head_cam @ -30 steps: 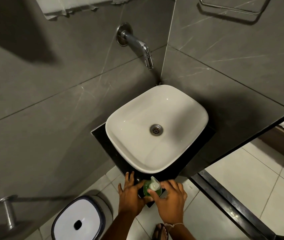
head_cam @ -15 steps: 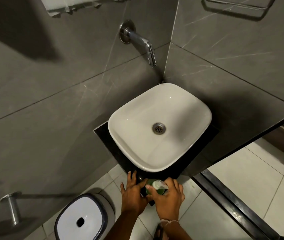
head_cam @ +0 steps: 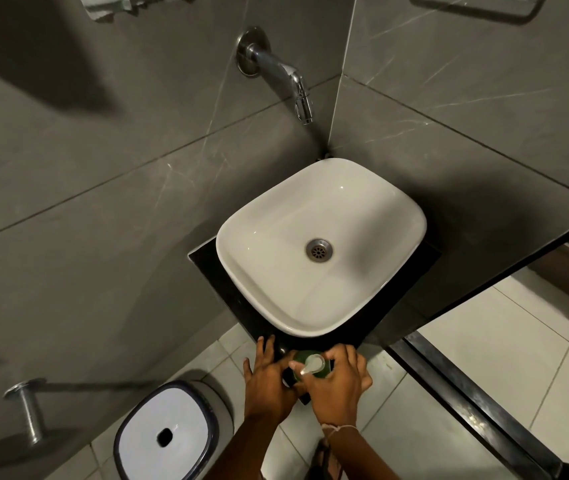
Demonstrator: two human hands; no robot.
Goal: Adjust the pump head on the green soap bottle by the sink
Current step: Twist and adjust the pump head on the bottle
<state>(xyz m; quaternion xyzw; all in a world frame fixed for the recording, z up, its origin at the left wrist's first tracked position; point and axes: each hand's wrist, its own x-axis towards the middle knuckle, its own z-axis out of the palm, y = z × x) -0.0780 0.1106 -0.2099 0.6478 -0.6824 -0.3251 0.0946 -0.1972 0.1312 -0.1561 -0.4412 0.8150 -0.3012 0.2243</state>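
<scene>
Hands: both at lower centre of frame, meeting on the bottle [head_cam: 324,369].
Left hand [head_cam: 269,382]: fingers spread, laid against the bottle's left side and the black counter [head_cam: 213,271] edge; whether it clasps the bottle or only steadies it cannot be told.
Right hand [head_cam: 340,386]: curled round the bottle's right side, thumb and forefinger pinching the pump head [head_cam: 312,363]. A thin string band sits on that wrist.
Bottle: green, seen from above, standing on the counter's near corner, just below the sink [head_cam: 373,209] rim.
Pump head: pale, translucent, its nozzle pointing toward lower left of frame.
Sink: white, rounded square, centre of frame, metal drain [head_cam: 319,250] in its middle; it rests on the black counter set into the wall corner.
Tap [head_cam: 286,77]: chrome, wall-mounted, upper centre, spout over the sink's far edge.
Bin [head_cam: 168,431]: white lid with dark rim and a small dark hole, lower left, on the tiled floor.
Roll holder [head_cam: 28,408]: chrome, far lower left, on the grey wall.
</scene>
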